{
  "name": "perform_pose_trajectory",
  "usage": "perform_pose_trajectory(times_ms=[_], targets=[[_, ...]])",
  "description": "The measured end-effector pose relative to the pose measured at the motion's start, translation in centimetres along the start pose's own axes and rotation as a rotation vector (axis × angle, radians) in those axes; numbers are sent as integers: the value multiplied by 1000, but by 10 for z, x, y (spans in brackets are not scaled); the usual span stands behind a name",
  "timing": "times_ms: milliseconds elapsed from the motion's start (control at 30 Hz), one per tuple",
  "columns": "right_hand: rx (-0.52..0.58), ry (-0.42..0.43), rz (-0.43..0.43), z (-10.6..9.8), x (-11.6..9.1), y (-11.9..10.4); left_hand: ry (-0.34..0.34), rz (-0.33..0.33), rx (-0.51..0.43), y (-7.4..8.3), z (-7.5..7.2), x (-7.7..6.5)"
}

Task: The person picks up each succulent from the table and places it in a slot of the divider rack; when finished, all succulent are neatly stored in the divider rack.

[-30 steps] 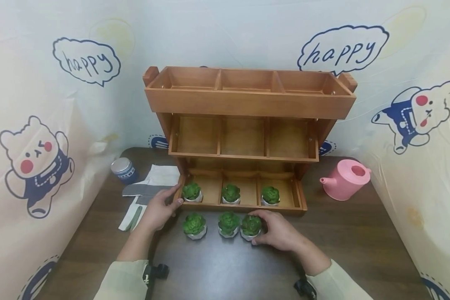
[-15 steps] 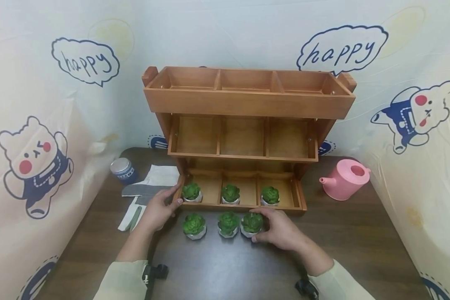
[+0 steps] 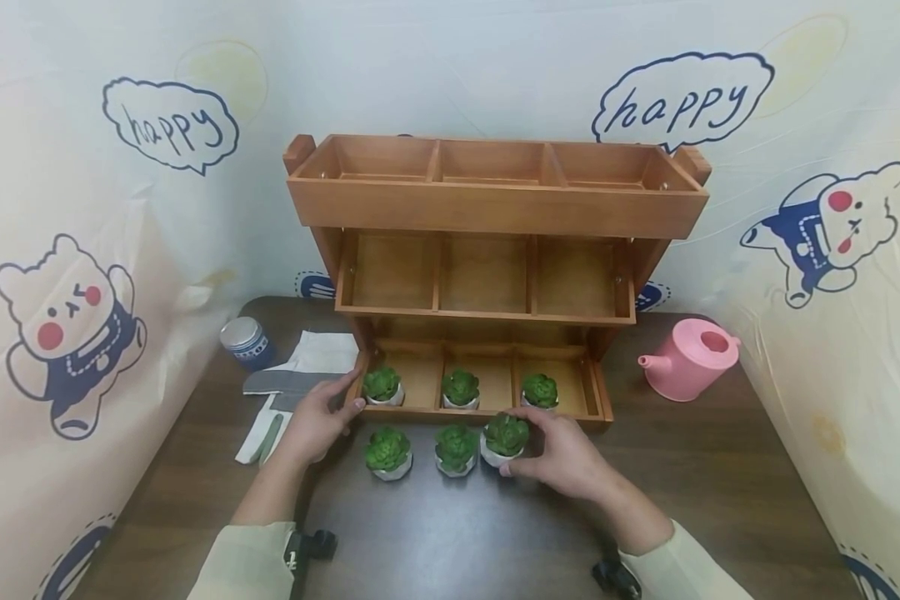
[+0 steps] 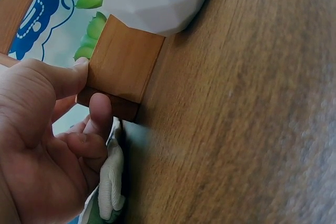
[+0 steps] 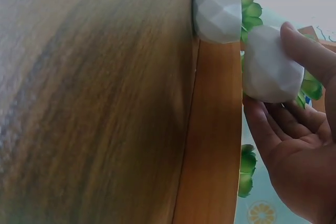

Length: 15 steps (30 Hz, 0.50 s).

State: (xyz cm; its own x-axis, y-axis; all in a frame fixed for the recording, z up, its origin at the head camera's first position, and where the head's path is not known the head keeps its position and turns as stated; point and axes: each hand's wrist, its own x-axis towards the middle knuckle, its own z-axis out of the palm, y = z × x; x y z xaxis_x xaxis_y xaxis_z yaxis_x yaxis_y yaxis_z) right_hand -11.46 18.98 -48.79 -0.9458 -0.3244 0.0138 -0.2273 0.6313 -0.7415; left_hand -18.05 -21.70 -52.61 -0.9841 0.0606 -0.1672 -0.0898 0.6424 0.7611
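My right hand (image 3: 570,460) pinches a small potted succulent (image 3: 506,437) between thumb and fingers. In the right wrist view its white faceted pot (image 5: 273,69) is raised off the table, beside the shelf's front board. My left hand (image 3: 317,425) holds the front left corner of a three-tier wooden shelf (image 3: 498,208), thumb against the wood (image 4: 126,59). Two more potted succulents, one at the left (image 3: 388,454) and one in the middle (image 3: 457,450), stand on the table before the shelf. The bottom tier's compartments hold a left succulent (image 3: 383,386), a middle one (image 3: 461,389) and a right one (image 3: 540,391).
A pink watering can (image 3: 690,360) stands right of the shelf. To the left are a blue and white jar (image 3: 247,342) and white and grey gloves (image 3: 300,379). Printed cloth (image 3: 450,67) surrounds the dark wooden table (image 3: 435,533).
My right hand has lifted its potted succulent off the table and shifted slightly right and towards the shelf, tilting the pot. The left hand keeps its place on the shelf corner.
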Motion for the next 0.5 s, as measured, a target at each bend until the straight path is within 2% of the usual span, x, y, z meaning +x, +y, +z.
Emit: perform_pose_trajectory(times_ms=[267,500], targets=[[13,61,7,-7,0,-9,-2,1,2,0,0,0],[9,95,-48,-20,3,-15,-1,-2,0,0,0,0]])
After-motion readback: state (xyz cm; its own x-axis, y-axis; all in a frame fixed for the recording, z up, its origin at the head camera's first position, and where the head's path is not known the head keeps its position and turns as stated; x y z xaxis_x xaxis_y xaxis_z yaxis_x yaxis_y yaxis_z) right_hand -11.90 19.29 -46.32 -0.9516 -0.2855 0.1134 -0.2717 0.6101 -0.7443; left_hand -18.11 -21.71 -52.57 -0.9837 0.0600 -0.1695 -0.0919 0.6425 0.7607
